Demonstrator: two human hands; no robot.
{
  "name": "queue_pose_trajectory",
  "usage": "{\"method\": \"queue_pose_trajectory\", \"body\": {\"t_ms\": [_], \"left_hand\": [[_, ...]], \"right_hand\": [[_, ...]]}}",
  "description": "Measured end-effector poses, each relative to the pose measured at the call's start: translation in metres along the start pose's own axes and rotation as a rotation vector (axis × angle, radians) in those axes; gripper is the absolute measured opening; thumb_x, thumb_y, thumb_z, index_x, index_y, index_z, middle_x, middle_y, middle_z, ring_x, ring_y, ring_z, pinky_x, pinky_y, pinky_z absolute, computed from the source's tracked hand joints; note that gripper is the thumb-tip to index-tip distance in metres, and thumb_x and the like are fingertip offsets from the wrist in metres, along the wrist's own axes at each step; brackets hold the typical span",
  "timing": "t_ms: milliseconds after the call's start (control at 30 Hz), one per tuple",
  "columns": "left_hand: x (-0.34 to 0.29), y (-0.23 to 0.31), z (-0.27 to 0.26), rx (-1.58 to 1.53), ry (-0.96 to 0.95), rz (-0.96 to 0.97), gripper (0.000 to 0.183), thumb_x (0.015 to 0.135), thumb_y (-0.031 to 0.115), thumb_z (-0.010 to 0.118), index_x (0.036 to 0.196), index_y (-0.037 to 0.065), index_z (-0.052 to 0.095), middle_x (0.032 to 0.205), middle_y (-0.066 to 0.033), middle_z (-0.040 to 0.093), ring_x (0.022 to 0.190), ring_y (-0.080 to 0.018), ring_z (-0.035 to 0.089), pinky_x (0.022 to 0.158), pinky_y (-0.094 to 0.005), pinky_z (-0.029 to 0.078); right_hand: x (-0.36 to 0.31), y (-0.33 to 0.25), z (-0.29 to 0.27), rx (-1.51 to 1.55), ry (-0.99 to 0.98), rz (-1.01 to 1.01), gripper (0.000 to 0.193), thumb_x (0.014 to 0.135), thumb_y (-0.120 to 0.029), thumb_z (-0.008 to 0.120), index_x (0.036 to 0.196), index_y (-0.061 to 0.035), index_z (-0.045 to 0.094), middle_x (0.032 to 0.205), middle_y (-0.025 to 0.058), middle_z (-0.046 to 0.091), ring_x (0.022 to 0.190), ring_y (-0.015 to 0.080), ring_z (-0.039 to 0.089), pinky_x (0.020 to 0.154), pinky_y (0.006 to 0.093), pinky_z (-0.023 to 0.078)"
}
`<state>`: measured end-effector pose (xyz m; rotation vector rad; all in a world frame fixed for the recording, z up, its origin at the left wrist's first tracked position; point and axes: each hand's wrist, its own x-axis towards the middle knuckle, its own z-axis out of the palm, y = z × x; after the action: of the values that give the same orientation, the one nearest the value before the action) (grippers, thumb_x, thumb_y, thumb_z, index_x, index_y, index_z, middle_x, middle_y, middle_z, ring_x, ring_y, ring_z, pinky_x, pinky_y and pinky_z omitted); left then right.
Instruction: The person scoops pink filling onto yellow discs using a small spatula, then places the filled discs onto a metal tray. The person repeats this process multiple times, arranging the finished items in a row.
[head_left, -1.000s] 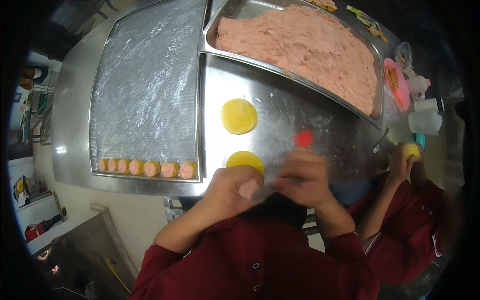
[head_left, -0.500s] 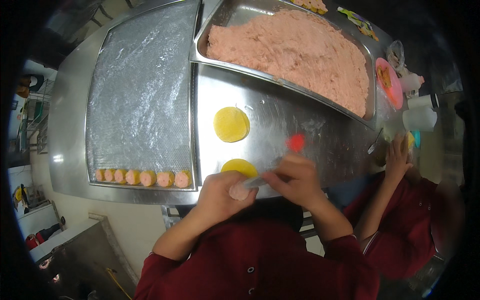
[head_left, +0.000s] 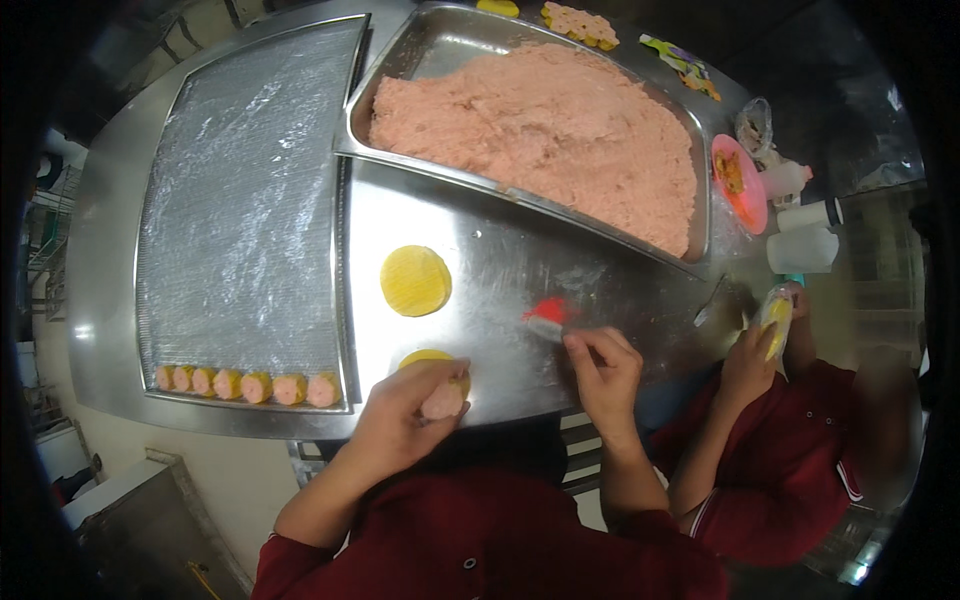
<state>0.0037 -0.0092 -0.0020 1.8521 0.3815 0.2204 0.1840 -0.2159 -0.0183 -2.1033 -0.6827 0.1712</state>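
Dumpling (head_left: 444, 402) sits gripped in left hand (head_left: 402, 412); right hand (head_left: 606, 372) pinches a spatula (head_left: 545, 328), apparently.

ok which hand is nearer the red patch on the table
Right. The right hand is just to the near right of the red patch, its spatula at the patch's edge. The left hand is farther off, to its near left.

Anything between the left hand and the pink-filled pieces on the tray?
Only the tray's right rim crosses the way from the left hand to the row of pink-filled pieces; nothing else visible stands between.
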Motion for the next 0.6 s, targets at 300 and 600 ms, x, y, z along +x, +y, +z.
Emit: {"method": "queue_pose_trajectory", "body": {"t_ms": [300,600], "left_hand": [[-0.003,-0.004,0.000,-0.082,-0.032,-0.161,0.030,0.080,0.013,0.089,0.099,0.003,0.069,0.100,-0.0146,0.075,0.089,-0.0272,0.074,0.082,-0.0338,0.056],[0.002,-0.002,0.001,0.010,0.034,-0.002,0.028,0.078,0.009,0.089,0.094,0.005,0.067,0.080,-0.0054,0.072,0.072,-0.0135,0.070,0.069,-0.0288,0.054]], "right_hand": [[0.004,0.027,0.000,-0.196,0.107,-0.055,0.017,0.093,-0.007,0.075,0.109,-0.0009,0.078,0.091,0.0143,0.070,0.076,0.0234,0.068,0.070,0.0328,0.053],[0.012,0.010,0.002,-0.076,0.051,0.010,0.018,0.095,-0.009,0.073,0.111,-0.0013,0.078,0.090,0.0122,0.070,0.076,0.0191,0.066,0.070,0.0293,0.051]]}}
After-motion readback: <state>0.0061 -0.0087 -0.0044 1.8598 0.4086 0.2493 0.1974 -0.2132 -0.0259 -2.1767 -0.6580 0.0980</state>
